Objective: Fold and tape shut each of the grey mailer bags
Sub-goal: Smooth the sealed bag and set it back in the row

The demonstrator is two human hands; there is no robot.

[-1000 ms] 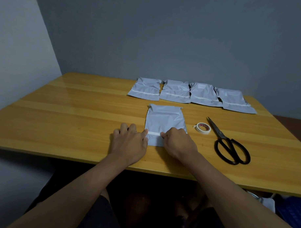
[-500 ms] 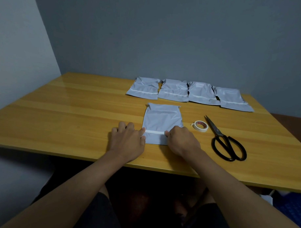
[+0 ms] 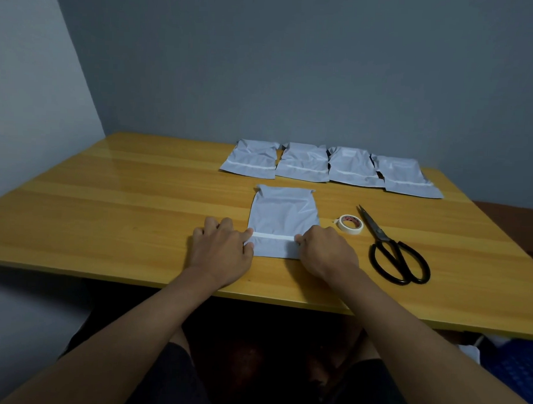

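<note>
Grey mailer bag [image 3: 283, 216] flat near table edge, white tape strip [image 3: 273, 236] across, four taped bags [image 3: 330, 167] behind

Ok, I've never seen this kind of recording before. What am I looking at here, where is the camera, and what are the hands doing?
There is no robot here. A person wears one wide camera on the head, looking forward and down, so the two arms reaching in from the bottom are their own.

They sit at a wooden table. In front of them lies a grey bag with a white strip of tape across its near end. The left hand rests at the strip's left end, thumb on it. The right hand covers the right end with curled fingers; whether it pinches the tape cannot be seen.

Along the far edge lie four more bags, each already with a white strip. Right of the hands are a tape roll and black scissors, both untouched.
</note>
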